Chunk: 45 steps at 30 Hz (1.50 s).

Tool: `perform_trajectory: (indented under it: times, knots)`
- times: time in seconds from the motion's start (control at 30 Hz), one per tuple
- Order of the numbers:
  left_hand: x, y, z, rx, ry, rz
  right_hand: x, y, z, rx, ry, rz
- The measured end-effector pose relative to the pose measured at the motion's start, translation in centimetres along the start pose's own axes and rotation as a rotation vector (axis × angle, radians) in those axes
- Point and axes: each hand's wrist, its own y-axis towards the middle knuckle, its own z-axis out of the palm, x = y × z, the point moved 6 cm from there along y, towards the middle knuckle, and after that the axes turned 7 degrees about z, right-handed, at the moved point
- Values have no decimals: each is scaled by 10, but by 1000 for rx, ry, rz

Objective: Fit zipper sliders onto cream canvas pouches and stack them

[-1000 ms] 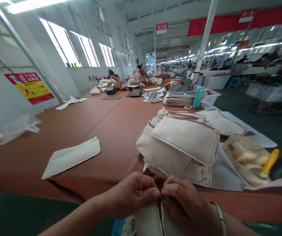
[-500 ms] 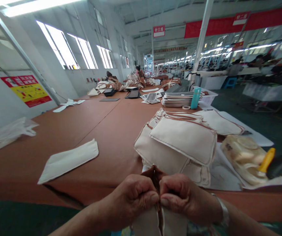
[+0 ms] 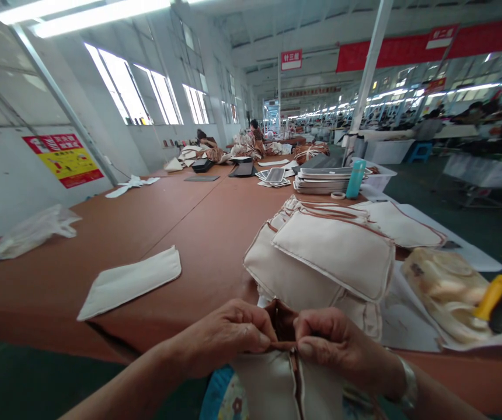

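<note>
Just beyond the table's near edge, a cream pouch with a brown lining (image 3: 268, 382) hangs between my two hands. My left hand (image 3: 229, 335) pinches the brown edge on the left of its mouth. On the right of the same edge, my right hand (image 3: 338, 338) pinches with thumb and bent forefinger. Between them the mouth gapes and the brown inside shows. A dark slit runs down the cream front below my fingers. Right behind the hands lies a pile of cream sewn pieces (image 3: 330, 248) with brown edging, and a single cream piece (image 3: 131, 283) lies apart at left.
The brown-covered table (image 3: 207, 233) stretches away. At right sit a cloudy plastic container (image 3: 443, 280) and a yellow-handled tool (image 3: 491, 296). Further back are a turquoise bottle (image 3: 355, 179), a tape roll (image 3: 337, 195) and stacked panels (image 3: 321, 182). A plastic bag (image 3: 36, 230) lies at left.
My hands have moved apart, and the pouch's mouth has widened, with its brown edge stretched across between them. The view has shifted slightly, so the table things appear further right.
</note>
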Motion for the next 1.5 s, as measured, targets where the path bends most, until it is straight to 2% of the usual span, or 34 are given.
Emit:
perform_trajectory:
  times: [0.27,0.47,0.57,0.63,0.7,0.8,0.87,0.97,1.03,1.07,1.13,1.2,1.27,1.33,1.4,1.47,1.5]
  knots:
    - [12,0,3,-82,-6,8,-3,4,-1,13,-38,-24]
    - [-1,0,11,-197,320,70,21,8,12,33,-56,-71]
    - [1,-5,6,-91,286,107,29,7,11,15,-59,-129]
    - [13,-13,-5,51,194,48,26,4,-3,-46,2,-120]
    - [24,-24,-22,138,178,-18,21,1,-21,-96,21,-90]
    - [22,-33,-36,114,282,-30,15,4,-33,-70,-157,-21]
    - [9,-31,-28,76,353,7,21,12,-24,-12,-329,-41]
    - [-20,-20,-4,67,422,138,38,27,10,95,-479,-201]
    - [-27,-16,-1,75,428,128,43,34,32,175,-507,-271]
    - [-23,-17,-6,78,413,73,42,36,37,190,-495,-273]
    - [-6,-25,-26,75,323,-77,34,36,32,143,-407,-232]
    - [13,-38,-47,70,111,-127,21,32,12,39,-286,-183]
    - [28,-50,-59,63,-64,-131,5,26,-7,-21,-226,-152]
    - [34,-56,-58,46,-216,-105,-9,23,-16,-25,-305,-124]
    - [30,-52,-48,14,-257,-75,-14,22,-16,-30,-447,-104]
    - [19,-43,-32,2,-176,-57,-4,22,-9,-44,-491,-114]
    - [13,-38,-22,19,-141,-49,4,21,-3,-36,-439,-122]
